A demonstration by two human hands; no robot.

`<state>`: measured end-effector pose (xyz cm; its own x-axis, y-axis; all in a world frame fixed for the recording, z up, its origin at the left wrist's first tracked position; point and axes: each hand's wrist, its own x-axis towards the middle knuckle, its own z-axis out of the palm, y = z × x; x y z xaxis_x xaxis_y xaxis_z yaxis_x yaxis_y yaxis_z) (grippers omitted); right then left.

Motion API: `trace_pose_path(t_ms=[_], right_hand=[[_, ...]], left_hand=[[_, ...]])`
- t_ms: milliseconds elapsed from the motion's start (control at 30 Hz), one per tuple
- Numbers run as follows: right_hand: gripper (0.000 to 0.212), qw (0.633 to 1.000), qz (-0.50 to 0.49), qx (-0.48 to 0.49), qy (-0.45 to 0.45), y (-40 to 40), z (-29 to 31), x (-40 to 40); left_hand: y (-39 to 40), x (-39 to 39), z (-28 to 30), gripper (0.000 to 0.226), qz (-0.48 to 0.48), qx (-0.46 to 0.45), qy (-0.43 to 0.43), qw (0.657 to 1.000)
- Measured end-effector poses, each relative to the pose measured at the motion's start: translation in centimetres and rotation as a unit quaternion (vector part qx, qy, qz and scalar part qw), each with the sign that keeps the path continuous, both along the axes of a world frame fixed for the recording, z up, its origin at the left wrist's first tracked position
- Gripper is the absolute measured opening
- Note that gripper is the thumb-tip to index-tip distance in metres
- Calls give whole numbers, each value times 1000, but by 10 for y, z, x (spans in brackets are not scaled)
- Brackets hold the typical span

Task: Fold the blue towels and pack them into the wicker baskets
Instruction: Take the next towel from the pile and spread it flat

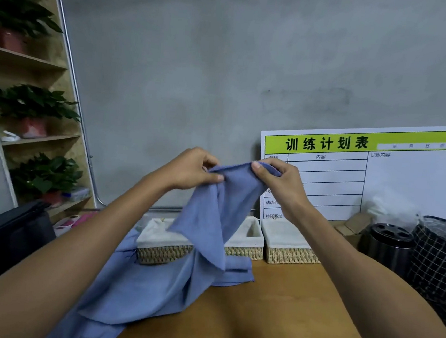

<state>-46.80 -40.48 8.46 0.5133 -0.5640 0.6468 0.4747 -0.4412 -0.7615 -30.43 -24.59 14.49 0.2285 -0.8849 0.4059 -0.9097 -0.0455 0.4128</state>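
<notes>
Two hands lift one blue towel at mid-frame: my left hand pinches its top edge between thumb and curled fingers, and my right hand pinches the same edge just beside it, thumb on the near side. The cloth hangs down from both grips in loose folds, its lower part trailing onto the wooden table and merging with more blue towels heaped at lower left and flat behind the hanging cloth. Three wicker baskets with pale liners stand in a row along the table's far edge, below my hands: the left basket is partly covered by the hanging towel, the middle basket shows behind it, and the right basket sits just beside the middle one. At right, a white board with a green header leans on the grey wall, above a dark cup and a checked bin. Potted plants fill shelves at upper left.
</notes>
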Motion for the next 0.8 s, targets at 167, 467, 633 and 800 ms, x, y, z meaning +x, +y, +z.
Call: trace_pose_path(t_ms=[167, 467, 633, 800], right_hand=[[12, 999, 30, 35, -27, 13, -8, 23], [28, 985, 73, 154, -30, 20, -16, 35], [28, 977, 165, 123, 54, 30, -57, 42], [31, 965, 208, 124, 101, 43, -91, 43]], left_hand=[[-11, -18, 13, 33, -31, 18, 38, 999], [-35, -11, -20, 16, -42, -71, 171, 982], [-38, -8, -10, 18, -30, -205, 189, 960], [-29, 5, 13, 17, 3, -281, 125, 951]])
